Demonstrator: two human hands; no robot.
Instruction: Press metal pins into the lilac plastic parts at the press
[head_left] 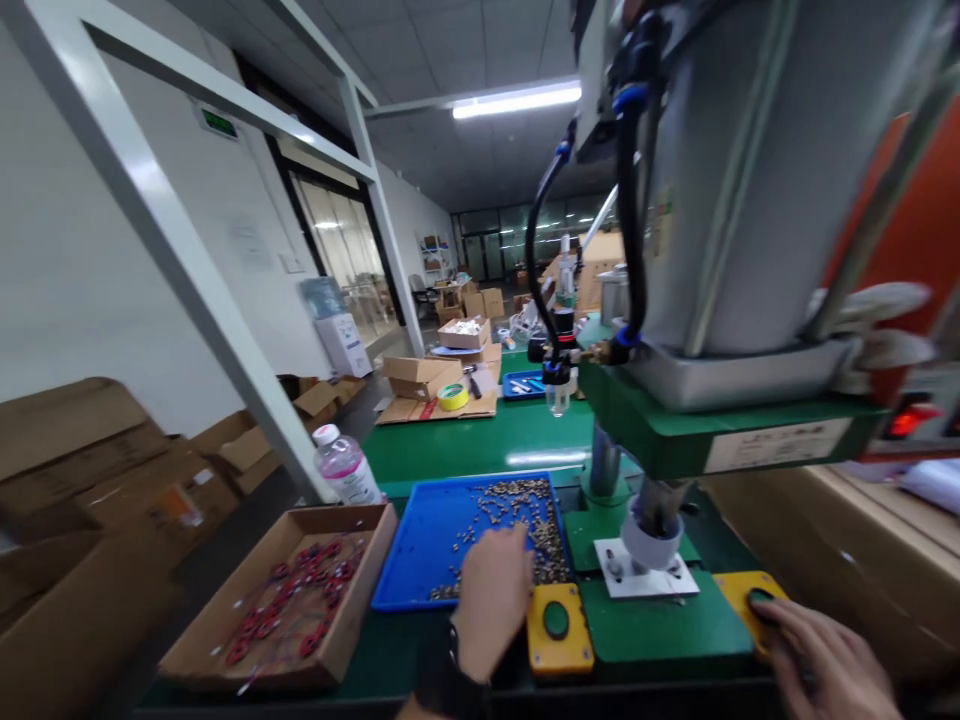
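My left hand (pixel 495 580) reaches over a blue tray (pixel 427 530) that holds many small brass-coloured metal parts (pixel 517 490). Its fingers are bent down and closed among the parts; whatever is between the fingertips is hidden. At the lower right, my right hand (pixel 832 655) rests by a yellow button box (pixel 739 585), fingers stretched toward its dark green button and nothing seen in them. Between the hands stands a press (pixel 675 430), its white round tool (pixel 652 540) down at a white plate (pixel 607 575). A second yellow button box (pixel 561 655) sits right beside my left wrist.
Left of the tray is a cardboard box (pixel 367 560) with red wired parts (pixel 289 600). Behind it stands a bottle (pixel 349 468) with pink liquid. Farther back on the green bench lie yellow tape (pixel 453 397) and a small blue tray (pixel 517 392). A white frame post (pixel 202 290) rises at left.
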